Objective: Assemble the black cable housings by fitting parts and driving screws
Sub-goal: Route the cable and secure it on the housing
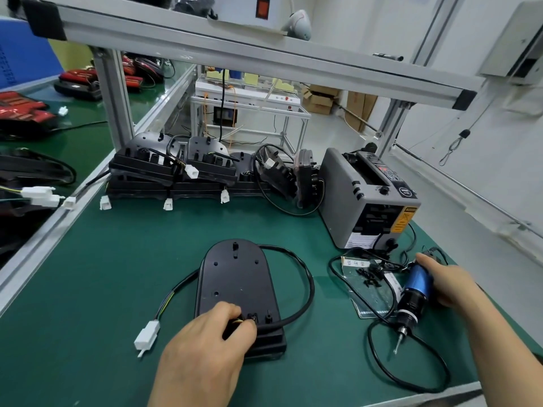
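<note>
While a white connector (147,336) lies on the green desk (117,259) just left of them, the left hand's (202,348) fingers (232,311) curl round the cable (307,284) where it enters the black housing (235,283), which lies flat just beyond them. Loose black screws (370,276) sit well to their right. Farther right, the right hand (449,284) wraps its fingers (426,261) round a blue screwdriver (415,292), bit tilted down.
</note>
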`<state>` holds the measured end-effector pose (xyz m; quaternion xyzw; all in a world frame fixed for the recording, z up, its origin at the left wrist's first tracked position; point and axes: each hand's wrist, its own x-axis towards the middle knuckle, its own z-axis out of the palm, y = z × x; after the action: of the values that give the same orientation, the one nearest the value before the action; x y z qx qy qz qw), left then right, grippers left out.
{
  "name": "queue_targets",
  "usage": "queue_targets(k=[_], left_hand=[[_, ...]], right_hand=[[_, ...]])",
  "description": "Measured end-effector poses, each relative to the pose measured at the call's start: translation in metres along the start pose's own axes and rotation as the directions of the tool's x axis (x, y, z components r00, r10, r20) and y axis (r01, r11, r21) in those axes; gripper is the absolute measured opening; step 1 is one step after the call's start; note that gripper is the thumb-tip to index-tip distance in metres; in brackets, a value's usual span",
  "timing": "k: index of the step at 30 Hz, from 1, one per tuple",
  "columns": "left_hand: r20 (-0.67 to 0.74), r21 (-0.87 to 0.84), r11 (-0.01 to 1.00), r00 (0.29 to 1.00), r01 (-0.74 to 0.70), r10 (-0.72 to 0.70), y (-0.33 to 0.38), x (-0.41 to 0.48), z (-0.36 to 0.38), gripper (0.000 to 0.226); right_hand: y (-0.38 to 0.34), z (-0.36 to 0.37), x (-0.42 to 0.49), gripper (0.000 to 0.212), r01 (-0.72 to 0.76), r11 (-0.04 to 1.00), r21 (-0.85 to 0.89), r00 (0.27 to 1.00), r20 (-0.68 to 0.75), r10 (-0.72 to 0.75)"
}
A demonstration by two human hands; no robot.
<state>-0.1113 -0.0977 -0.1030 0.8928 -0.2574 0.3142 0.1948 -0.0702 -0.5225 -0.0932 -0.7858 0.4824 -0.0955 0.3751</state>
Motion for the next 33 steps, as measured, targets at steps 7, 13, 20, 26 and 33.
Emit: queue_targets(k=[7, 13, 20, 26, 33], left_hand=[[-0.005, -0.003, 1.0, 1.0, 0.023, -0.023, 0.001, 0.0, 0.001, 0.029], [0.001, -0.036, 0.998, 0.999, 0.047, -0.047, 0.001, -0.001, 0.001, 0.03], [-0.018, -0.214, 0.976, 0.999, 0.03, -0.035, -0.005, -0.001, 0.005, 0.012], [-0.025, -0.255, 0.967, 0.999, 0.019, -0.026, -0.008, -0.002, 0.008, 0.009], [-0.023, -0.269, 0.963, 0.999, 0.016, -0.024, -0.006, 0.0, 0.005, 0.008]], right_hand=[[0.002, -0.003, 0.001, 0.07, 0.038, 0.995, -0.095, 0.999, -0.029, -0.041], [0.003, -0.008, 0.005, 0.066, 0.138, 0.983, -0.119, 0.985, -0.09, -0.15], [-0.007, -0.012, -0.004, 0.049, 0.141, 0.968, -0.207, 0.984, -0.075, -0.159], [-0.046, -0.004, -0.035, 0.009, 0.431, 0.9, 0.07, 0.896, -0.156, -0.417], [-0.083, 0.025, -0.036, 0.006, 0.048, 0.867, 0.497, 0.956, 0.227, -0.184]])
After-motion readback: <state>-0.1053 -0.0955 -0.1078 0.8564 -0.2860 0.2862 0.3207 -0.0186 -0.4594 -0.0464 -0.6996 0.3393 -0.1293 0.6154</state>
